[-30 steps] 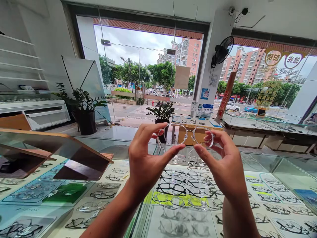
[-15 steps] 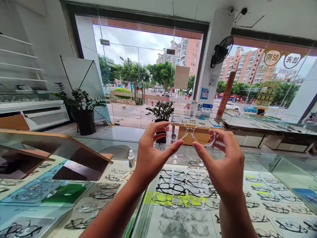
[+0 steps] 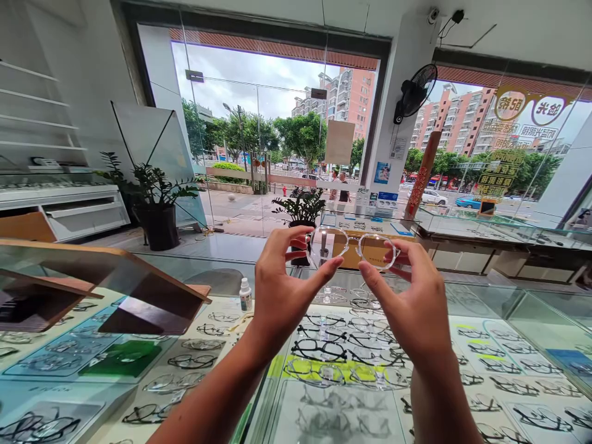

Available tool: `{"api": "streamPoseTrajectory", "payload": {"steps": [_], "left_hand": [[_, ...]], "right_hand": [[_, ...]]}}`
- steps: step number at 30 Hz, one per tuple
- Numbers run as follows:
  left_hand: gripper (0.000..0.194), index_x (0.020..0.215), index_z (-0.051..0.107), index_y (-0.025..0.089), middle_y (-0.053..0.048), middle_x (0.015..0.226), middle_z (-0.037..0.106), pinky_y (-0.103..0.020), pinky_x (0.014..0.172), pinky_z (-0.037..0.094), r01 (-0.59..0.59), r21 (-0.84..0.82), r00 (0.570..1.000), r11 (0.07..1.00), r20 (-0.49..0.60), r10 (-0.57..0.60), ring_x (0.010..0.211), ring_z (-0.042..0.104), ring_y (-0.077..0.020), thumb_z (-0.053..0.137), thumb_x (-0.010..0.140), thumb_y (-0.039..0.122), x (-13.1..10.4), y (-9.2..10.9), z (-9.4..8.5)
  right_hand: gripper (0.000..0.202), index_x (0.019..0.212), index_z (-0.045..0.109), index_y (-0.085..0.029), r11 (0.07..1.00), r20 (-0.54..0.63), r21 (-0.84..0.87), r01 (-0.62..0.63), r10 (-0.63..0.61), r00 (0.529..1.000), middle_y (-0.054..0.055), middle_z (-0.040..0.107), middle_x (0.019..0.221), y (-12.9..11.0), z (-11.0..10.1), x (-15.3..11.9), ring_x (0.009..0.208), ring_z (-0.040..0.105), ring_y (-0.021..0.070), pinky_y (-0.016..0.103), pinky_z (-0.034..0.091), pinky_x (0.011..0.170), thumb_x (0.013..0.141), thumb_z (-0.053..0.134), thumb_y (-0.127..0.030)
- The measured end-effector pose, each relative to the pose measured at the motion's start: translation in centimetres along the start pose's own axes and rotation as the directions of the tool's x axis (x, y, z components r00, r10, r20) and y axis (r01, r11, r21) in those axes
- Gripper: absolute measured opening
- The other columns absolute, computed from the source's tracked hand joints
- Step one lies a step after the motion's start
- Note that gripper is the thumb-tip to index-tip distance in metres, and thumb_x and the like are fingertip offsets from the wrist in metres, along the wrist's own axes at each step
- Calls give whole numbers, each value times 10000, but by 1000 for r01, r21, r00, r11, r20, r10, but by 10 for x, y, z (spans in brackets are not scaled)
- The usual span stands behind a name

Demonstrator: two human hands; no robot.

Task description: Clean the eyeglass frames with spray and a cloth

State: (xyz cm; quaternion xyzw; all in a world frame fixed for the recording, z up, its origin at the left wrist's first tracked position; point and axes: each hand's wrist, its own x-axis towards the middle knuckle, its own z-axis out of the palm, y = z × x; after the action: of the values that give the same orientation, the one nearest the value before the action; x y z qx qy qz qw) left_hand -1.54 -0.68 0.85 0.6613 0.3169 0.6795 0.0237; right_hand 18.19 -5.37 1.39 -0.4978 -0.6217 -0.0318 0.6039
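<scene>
A pair of clear-framed eyeglasses (image 3: 353,238) is held up in front of me, above the glass display counter (image 3: 259,394). My left hand (image 3: 289,283) grips its left side between thumb and fingers. On the other side, my right hand (image 3: 409,290) pinches the right rim and hinge area. Both lenses face the window, and the box behind shows through them. Below my hands, rows of eyeglasses (image 3: 319,351) lie inside the counter, some dark-framed and some clear. The folded or open state of the temples is hard to make out.
A small white bottle (image 3: 245,296) stands on the counter left of my left hand. Tilted wooden-edged mirrors (image 3: 152,308) stand at left. Potted plants (image 3: 157,216), a wall fan (image 3: 415,94) and more showcases (image 3: 481,240) are farther off, before the glass front.
The eyeglasses have shifted slightly left, and my right hand has moved a little left and inward. My left hand stays nearly in place. Both hands keep their hold.
</scene>
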Motion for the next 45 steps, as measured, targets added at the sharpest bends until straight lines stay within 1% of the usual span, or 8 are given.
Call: {"api": "streamPoseTrajectory", "payload": {"steps": [3, 8, 19, 25, 32, 38, 42, 45], "left_hand": [[566, 1270, 661, 273, -64, 1187, 685, -384, 872, 660, -99, 33, 995, 994, 22, 99, 1038, 679, -222, 915, 789, 430, 2, 0, -1], [590, 1324, 647, 282, -70, 1234, 683, -373, 864, 673, -263, 17, 960, 965, 105, 260, 1075, 686, -225, 913, 803, 360, 6, -2, -4], [599, 1357, 661, 273, -102, 1272, 715, -422, 965, 645, -322, -109, 887, 940, 312, 340, 1166, 700, -259, 904, 813, 336, 16, -9, -11], [606, 1371, 645, 261, -114, 1283, 730, -370, 904, 642, -125, -289, 886, 949, 398, 238, 1115, 739, -241, 898, 822, 309, 15, -19, -8], [688, 1393, 627, 268, -140, 1343, 722, -421, 1003, 626, 74, -365, 888, 928, 448, 106, 1176, 740, -281, 925, 777, 344, 15, -21, -4], [479, 1261, 658, 236, -118, 1235, 767, -394, 968, 615, 364, -461, 906, 809, 378, -192, 1072, 761, -241, 836, 848, 402, 12, -41, 21], [414, 1219, 677, 177, -168, 1328, 745, -392, 980, 595, 695, -525, 716, 492, 440, -543, 1133, 755, -268, 771, 874, 387, 6, -49, 40], [464, 1302, 661, 145, -195, 1524, 633, -428, 1161, 512, 820, -549, 542, 158, 658, -523, 1388, 638, -306, 676, 923, 413, 7, -44, 42]], "right_hand": [[638, 1398, 590, -244, 998, 8, -2, 59, -59, 998, 133, 682, 1294, 2, -4, 2, 1202, 656, 337, 555, 546, 1025, 885, 757, -586], [281, 1257, 701, -296, 978, 102, 76, 193, -200, 974, 85, 688, 1295, 2, -8, 10, 1242, 637, 293, 516, 509, 1067, 1022, 611, -421], [161, 920, 753, -262, 970, 369, 228, 87, -169, 914, 66, 738, 1149, 12, -12, 17, 1157, 670, 265, 489, 502, 1059, 995, 668, -377], [147, 895, 757, -264, 962, 439, 273, 23, -145, 887, 54, 727, 1322, 16, -12, 22, 1282, 654, 263, 515, 463, 1144, 974, 696, -372], [198, 934, 776, -240, 918, 555, 359, -166, -67, 829, 44, 812, 1064, 20, -9, 25, 1040, 735, 243, 464, 558, 1005, 952, 718, -428], [169, 964, 817, -250, 798, 379, 540, -267, 52, 924, 53, 823, 1093, 40, 10, 30, 985, 748, 214, 420, 588, 942, 894, 811, -404], [131, 944, 835, -299, 627, 208, 747, -221, 96, 973, 30, 828, 1172, 46, 18, 32, 1091, 755, 208, 397, 587, 1017, 841, 879, -367], [142, 908, 840, -310, 546, 209, 808, -221, 85, 974, 22, 835, 1162, 43, 21, 31, 1098, 763, 220, 426, 574, 1073, 809, 909, -384]]}}
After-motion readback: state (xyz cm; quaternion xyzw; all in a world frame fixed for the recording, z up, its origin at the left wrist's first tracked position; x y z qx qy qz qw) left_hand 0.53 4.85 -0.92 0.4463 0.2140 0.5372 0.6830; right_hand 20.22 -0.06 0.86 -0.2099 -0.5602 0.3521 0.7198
